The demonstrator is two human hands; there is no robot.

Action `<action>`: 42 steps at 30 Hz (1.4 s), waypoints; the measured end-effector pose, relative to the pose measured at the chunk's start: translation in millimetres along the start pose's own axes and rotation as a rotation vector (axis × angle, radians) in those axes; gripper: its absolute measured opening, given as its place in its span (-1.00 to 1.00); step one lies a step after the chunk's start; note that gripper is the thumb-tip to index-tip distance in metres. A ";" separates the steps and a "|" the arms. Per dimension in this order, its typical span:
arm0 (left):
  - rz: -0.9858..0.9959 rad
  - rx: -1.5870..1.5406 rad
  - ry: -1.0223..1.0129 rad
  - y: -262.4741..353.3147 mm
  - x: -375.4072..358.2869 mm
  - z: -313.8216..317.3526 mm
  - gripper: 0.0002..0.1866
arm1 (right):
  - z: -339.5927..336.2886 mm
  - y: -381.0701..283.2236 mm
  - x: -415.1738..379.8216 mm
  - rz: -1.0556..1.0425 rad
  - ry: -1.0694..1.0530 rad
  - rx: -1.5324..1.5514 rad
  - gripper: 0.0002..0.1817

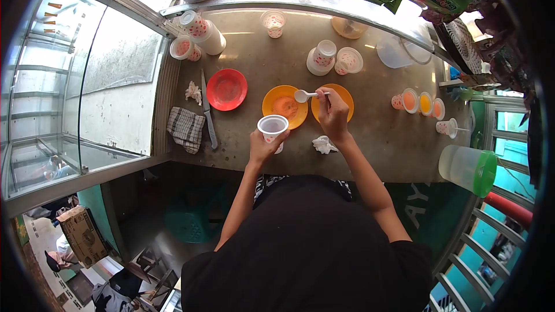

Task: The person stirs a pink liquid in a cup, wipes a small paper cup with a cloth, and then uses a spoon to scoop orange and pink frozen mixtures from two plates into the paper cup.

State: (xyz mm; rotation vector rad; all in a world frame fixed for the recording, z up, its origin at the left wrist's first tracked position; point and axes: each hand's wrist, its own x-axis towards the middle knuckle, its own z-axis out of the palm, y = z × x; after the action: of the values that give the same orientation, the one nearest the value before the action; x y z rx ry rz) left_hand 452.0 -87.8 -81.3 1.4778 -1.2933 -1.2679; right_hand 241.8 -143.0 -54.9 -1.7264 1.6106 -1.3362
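My left hand [264,148] is closed around a clear plastic cup [272,125] with a red pattern, its open mouth facing up at the near side of the table. A white plastic spoon [302,96] is pinched in my right hand [333,115], bowl pointing left over an orange plate [269,99]. Soft orange food [284,106] lies on that plate. Partly behind my right hand is a second orange plate [346,99]. A crumpled white tissue [324,145] lies below it, left of my right wrist.
Left on the table are a red plate [226,89], a knife [208,117] and a checked cloth [185,130]. Stacked cups [321,58] stand at the back. Several filled cups [410,101] sit at the right, near a green-lidded container [467,166]. Glass panels [113,81] border the left.
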 end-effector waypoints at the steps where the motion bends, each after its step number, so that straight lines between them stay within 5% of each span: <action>1: 0.039 0.000 0.011 -0.1 0.4 -2.7 -0.62 | 0.2 -0.8 -0.5 -0.043 0.012 -0.019 -0.91; 5: 0.133 0.004 0.095 -2.5 1.8 -14.8 -0.63 | 0.4 -9.7 -3.7 -0.080 0.021 -0.061 -0.93; 9: 0.199 -0.067 0.241 1.8 13.5 -16.7 -0.41 | 8.5 -5.2 -9.1 -0.124 0.053 -0.059 -0.93; 16: 0.012 -0.085 -0.017 -13.2 27.0 -20.1 -0.21 | 15.3 4.3 -21.9 0.010 0.109 -0.038 -0.93; 30: -0.031 -0.144 -0.082 -10.3 31.0 -28.3 -0.25 | 39.1 21.9 -30.3 0.129 0.129 0.198 -0.90; 35: -0.037 -0.137 -0.090 -9.5 32.9 -28.9 -0.24 | 39.4 26.5 -23.3 0.412 0.164 0.584 -0.81; 42: 0.026 -0.062 -0.129 6.3 35.4 -32.2 -0.23 | -2.9 25.6 -7.1 0.337 0.037 0.517 -0.80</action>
State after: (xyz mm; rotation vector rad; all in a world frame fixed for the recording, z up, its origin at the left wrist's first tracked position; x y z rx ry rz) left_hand 481.7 -125.4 -75.4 1.3502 -1.3392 -1.3926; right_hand 227.1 -141.6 -77.1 -1.0810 1.3406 -1.4523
